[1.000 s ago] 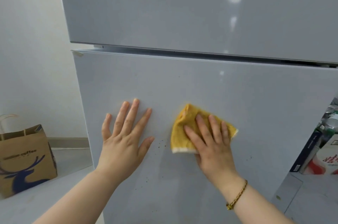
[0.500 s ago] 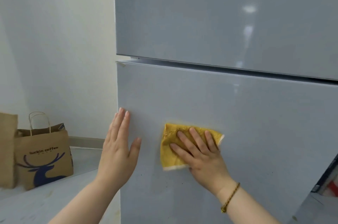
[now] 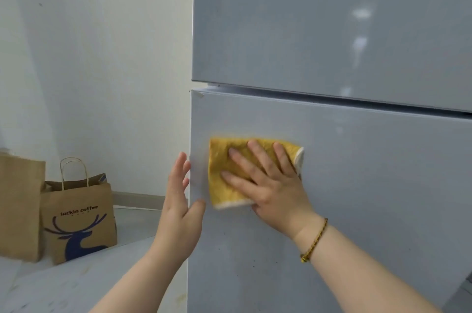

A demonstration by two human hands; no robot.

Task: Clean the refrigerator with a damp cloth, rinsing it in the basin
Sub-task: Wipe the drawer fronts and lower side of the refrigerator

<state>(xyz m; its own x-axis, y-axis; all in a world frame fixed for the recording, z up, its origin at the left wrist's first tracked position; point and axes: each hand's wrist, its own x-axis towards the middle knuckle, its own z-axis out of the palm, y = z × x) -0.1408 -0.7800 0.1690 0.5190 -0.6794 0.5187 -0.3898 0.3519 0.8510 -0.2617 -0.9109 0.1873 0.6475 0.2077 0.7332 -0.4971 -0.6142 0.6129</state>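
A grey two-door refrigerator (image 3: 357,172) fills the right of the view, with a seam between its upper and lower doors. A folded yellow cloth (image 3: 224,172) with a white edge lies flat against the lower door near its left edge. My right hand (image 3: 265,182) presses on the cloth with spread, straight fingers. My left hand (image 3: 181,197) sits at the door's left edge, fingers straight along the side and thumb on the front face. Small dark specks dot the door below the cloth. No basin is in view.
Two brown paper bags stand on the pale floor at the left: a plain one (image 3: 18,205) and one printed with a blue deer (image 3: 81,220). A white wall (image 3: 102,57) runs behind them, close to the refrigerator's left side.
The cloth under my right hand has slid left and up toward the door's left edge. My left hand has shifted from the door's front face to its left edge. The view has panned left.
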